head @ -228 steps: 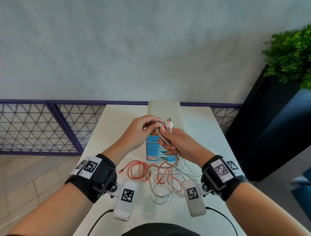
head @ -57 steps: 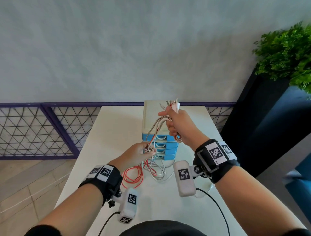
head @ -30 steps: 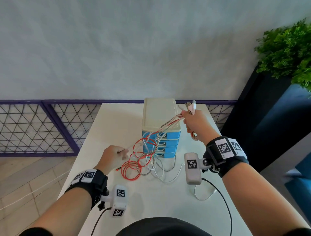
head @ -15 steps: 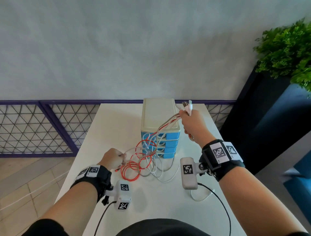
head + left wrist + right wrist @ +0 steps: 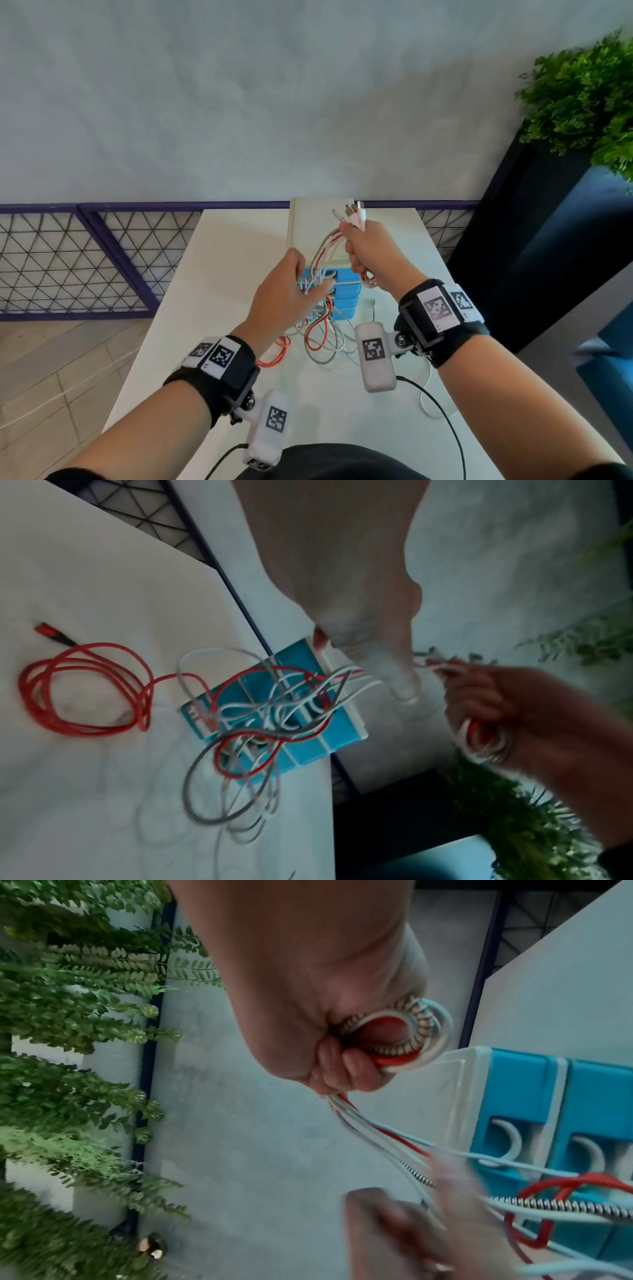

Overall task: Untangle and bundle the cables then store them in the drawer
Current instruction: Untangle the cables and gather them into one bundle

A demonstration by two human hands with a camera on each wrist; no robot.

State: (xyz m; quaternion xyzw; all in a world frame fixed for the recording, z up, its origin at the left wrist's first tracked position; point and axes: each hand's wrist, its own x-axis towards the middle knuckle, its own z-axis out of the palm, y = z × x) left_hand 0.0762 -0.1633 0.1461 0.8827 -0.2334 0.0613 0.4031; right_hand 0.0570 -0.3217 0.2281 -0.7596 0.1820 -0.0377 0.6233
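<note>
Mid-untangle, bundling just begun. My right hand [image 5: 368, 250] grips the cables [image 5: 320, 329] in a fist above the drawer unit [image 5: 346, 294], plug ends sticking up. My left hand [image 5: 284, 298] sits in front of the unit w/ fingers among the hanging strands; can't tell if it's holding any. Next, I reckon: comb strands apart, feed slack up. Right wrist cam shows a small coil [image 5: 397, 1034] under that fist; left wrist cam shows the red cable [image 5: 82, 688] looped on the table [image 5: 239, 246] left of the unit.

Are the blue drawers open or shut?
Shut. The drawers sit flush in the white case, none pulled out, and the cables hang outside them.
</note>
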